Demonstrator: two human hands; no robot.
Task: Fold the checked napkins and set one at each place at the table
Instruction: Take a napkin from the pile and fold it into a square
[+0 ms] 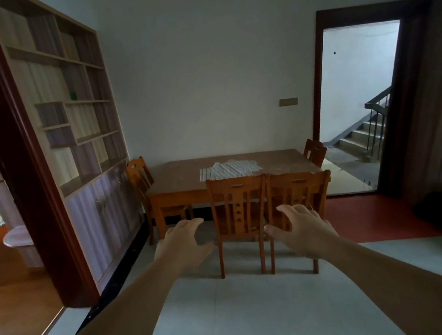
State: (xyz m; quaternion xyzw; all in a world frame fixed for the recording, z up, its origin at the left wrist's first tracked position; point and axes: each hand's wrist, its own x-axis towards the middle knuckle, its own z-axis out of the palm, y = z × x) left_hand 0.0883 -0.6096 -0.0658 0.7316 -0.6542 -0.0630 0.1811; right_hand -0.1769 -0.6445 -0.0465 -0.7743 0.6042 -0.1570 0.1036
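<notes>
On table (pixel 176 177), far centre: checked napkins (pixel 228 169), apparently a loose heap. Likely light, limp; lift by corners. Left hand (pixel 183 243), right hand (pixel 303 231) spread, empty, well short.

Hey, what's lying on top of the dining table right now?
A loose heap of checked napkins lies near the middle of the table. The two near chairs' backs hide part of the front edge, so anything there cannot be seen.
</notes>
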